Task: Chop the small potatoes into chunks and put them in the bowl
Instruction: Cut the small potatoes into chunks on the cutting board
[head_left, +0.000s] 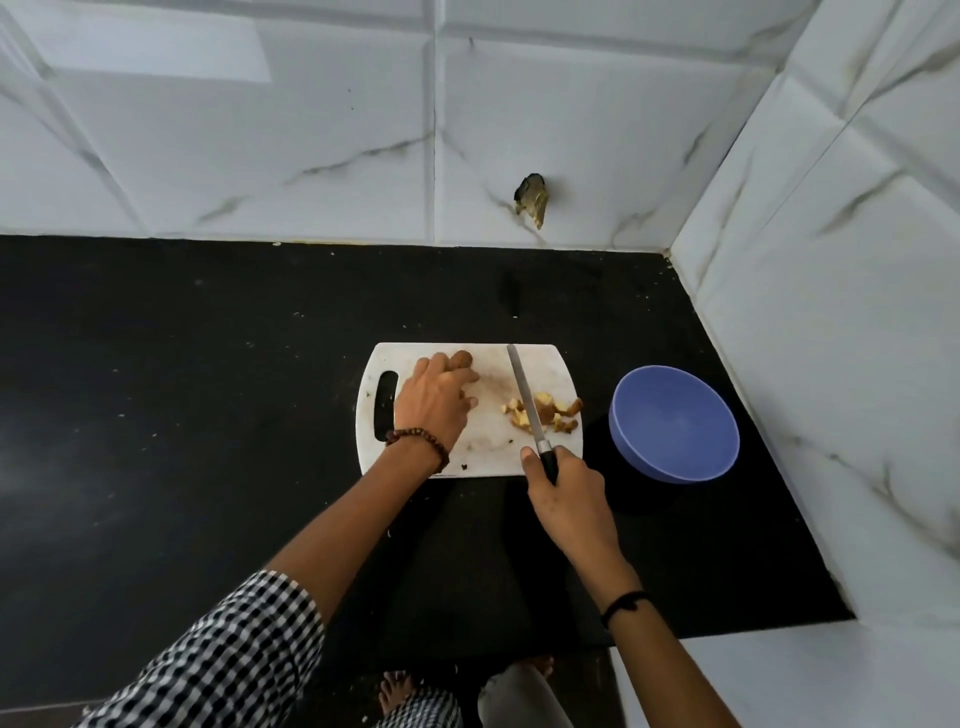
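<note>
Left hand (434, 400) curls over potato (461, 359), board's (483, 447) 11 o'clock; right hand (563, 488) grips knife (522, 397). Potato probably firm, rolls: pin sides.

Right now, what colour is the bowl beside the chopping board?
The bowl is blue, seen best in the head view.

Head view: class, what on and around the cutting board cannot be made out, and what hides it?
1. Head view: the left hand covers most of the whole potatoes, so their count is unclear.
2. Head view: the right hand wraps the handle of the knife.
3. Seen from above, whether the blade touches the chunks cannot be told.
4. The dark object on the wall is too small to identify.
</note>
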